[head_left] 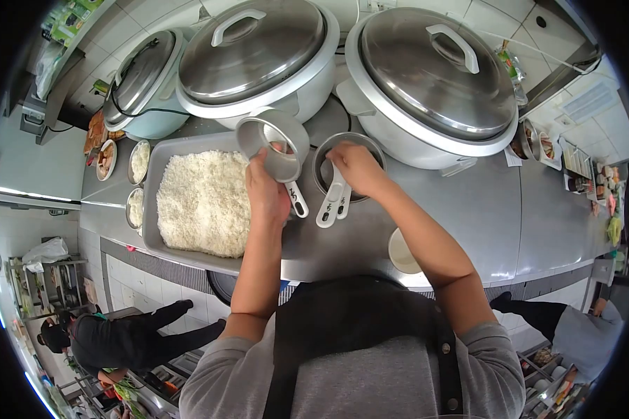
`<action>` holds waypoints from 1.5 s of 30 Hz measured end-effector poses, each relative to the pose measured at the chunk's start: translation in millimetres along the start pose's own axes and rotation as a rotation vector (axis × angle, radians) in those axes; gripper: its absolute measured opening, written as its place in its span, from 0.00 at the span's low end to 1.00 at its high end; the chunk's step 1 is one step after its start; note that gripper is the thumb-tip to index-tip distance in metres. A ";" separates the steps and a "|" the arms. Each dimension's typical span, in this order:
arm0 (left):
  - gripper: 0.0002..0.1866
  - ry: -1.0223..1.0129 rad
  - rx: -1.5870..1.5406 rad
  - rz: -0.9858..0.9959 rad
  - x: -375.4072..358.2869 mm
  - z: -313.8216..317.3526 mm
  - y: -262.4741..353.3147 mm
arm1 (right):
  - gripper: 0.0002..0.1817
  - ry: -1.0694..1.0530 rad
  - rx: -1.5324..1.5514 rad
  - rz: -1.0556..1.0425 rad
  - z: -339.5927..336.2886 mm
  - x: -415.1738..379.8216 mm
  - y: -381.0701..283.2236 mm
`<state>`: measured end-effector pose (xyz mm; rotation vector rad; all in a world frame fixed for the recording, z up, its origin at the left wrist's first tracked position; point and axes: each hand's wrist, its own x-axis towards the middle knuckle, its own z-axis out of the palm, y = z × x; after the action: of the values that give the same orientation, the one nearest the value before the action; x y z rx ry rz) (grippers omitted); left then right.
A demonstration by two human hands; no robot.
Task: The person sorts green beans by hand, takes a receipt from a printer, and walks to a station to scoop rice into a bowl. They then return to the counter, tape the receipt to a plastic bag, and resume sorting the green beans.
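Gripping a tilted round steel measuring cup, the left hand sits beside the rectangular grey rice tray; right hand clasps white measuring spoons.

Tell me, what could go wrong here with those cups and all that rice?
The left hand holds a metal cup tipped on its side over the tray's edge, so whatever it scoops may spill onto the counter. The right hand reaches into a second cup where white measuring spoons hang out; a nudge might knock them off. The tray overhangs the counter's front edge and could tip.
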<state>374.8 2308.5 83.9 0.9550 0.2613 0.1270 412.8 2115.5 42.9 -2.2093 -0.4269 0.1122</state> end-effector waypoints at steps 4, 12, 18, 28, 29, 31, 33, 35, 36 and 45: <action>0.19 0.010 0.096 -0.037 -6.0 -12.6 5.6 | 0.11 -0.213 -0.131 -0.195 39.6 18.9 45.6; 0.19 0.051 0.293 -0.138 -28.4 -28.9 0.3 | 0.12 -0.523 -0.849 -0.133 73.6 38.8 32.6; 0.19 0.127 0.279 -0.141 -38.1 -50.7 -6.7 | 0.14 -0.643 -1.047 0.033 80.9 43.0 23.9; 0.18 0.039 0.321 -0.154 -42.6 -44.8 -12.9 | 0.15 -0.450 -1.015 0.036 100.1 39.8 45.0; 0.18 0.027 0.317 -0.154 -42.4 -44.6 -13.4 | 0.15 -0.448 -1.016 0.036 100.4 40.1 46.5; 0.18 0.040 0.313 -0.159 -42.2 -45.8 -14.1 | 0.15 -0.462 -1.010 0.073 98.4 40.3 42.5; 0.18 0.050 0.307 -0.165 -41.9 -46.9 -15.7 | 0.16 -0.482 -1.019 0.080 97.5 42.8 39.1; 0.18 0.024 0.310 -0.160 -43.3 -50.0 -15.9 | 0.16 -0.503 -1.026 0.085 97.3 43.3 37.0; 0.18 0.023 0.310 -0.158 -43.7 -50.9 -16.4 | 0.16 -0.519 -1.041 0.093 96.3 42.8 35.0; 0.19 0.077 0.308 -0.173 -45.3 -49.8 -19.3 | 0.14 -0.540 -0.605 0.159 57.8 57.8 39.5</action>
<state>317.4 2326.7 48.1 1.2292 0.4422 -0.0371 464.3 2155.7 -20.1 -2.7994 -0.6393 0.7652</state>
